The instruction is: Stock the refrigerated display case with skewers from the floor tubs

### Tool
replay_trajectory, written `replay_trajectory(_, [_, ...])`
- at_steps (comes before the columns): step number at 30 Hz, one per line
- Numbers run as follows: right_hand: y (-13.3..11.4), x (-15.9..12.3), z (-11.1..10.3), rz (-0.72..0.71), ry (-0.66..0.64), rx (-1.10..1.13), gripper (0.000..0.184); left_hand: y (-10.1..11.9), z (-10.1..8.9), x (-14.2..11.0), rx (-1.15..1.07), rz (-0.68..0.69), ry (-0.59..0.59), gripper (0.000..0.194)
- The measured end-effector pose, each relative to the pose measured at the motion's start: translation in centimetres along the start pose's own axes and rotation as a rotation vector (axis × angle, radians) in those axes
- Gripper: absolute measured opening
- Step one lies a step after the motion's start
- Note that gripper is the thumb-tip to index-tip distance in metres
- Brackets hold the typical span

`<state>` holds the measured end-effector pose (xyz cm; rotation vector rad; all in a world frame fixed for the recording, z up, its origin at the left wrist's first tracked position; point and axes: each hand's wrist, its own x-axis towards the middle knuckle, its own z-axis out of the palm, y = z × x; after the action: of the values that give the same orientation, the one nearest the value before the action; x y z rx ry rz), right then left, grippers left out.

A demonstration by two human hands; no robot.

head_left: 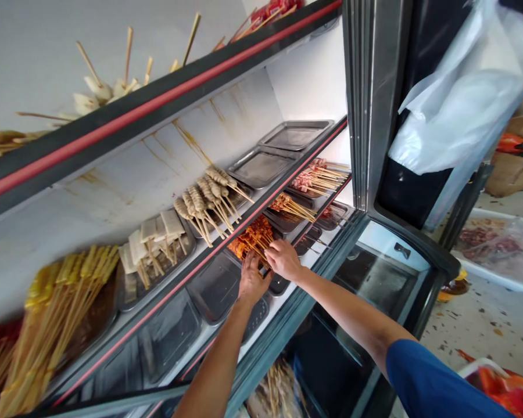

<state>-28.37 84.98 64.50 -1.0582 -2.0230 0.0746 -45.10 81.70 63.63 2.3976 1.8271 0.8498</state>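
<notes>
Orange-red meat skewers (253, 235) lie bunched on the middle shelf of a glass-fronted display fridge, their sticks toward me. My right hand (283, 259) is closed, its fingers pinching the stick ends. Just left of it, my left hand (254, 280) has its fingers closed about the near side of the same bunch; its fingertips are partly hidden among the sticks. Beside the bunch on the left lies a dark metal tray (215, 285). To the right, more orange meat skewers (290, 205) rest on a tray, with pink meat skewers (318, 177) beyond.
The upper shelf bears yellow-tipped skewers (72, 284), white flat skewers (152, 241), spiral-cut skewers (209, 197) and a metal tray (261, 166). A red-edged shelf rail (178, 264) runs above my hands. The fridge frame (361, 110) and a hanging plastic bag (466, 110) are at right.
</notes>
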Motion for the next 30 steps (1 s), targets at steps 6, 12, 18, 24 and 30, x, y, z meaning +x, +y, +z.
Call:
replay_trajectory(6, [0.2, 0.7, 1.9, 0.329, 0.382, 0.231, 0.025, 0.6, -0.3, -0.1, -0.069, 0.028, 0.044, 0.057])
replay_trajectory(12, [-0.1, 2.7, 3.6, 0.505, 0.279, 0.200, 0.026, 0.0, -0.2, 0.2, 0.027, 0.054, -0.028, 0.054])
replay_trajectory(18, [0.7, 1.7, 0.8, 0.339, 0.364, 0.365, 0.018, 0.5, -0.5, 0.2, 0.126, 0.113, -0.036, 0.053])
replay_trajectory(24, [4.0, -12.1, -4.0, 0.502, 0.457, 0.499, 0.024, 0.7, -1.1, 0.4, 0.149, 0.089, 0.001, 0.065])
replay_trajectory(30, [1.8, -41.7, -10.9, 1.373, -0.089, 0.192, 0.027, 3.4, -3.3, -3.6, 0.055, 0.205, 0.222, 0.071])
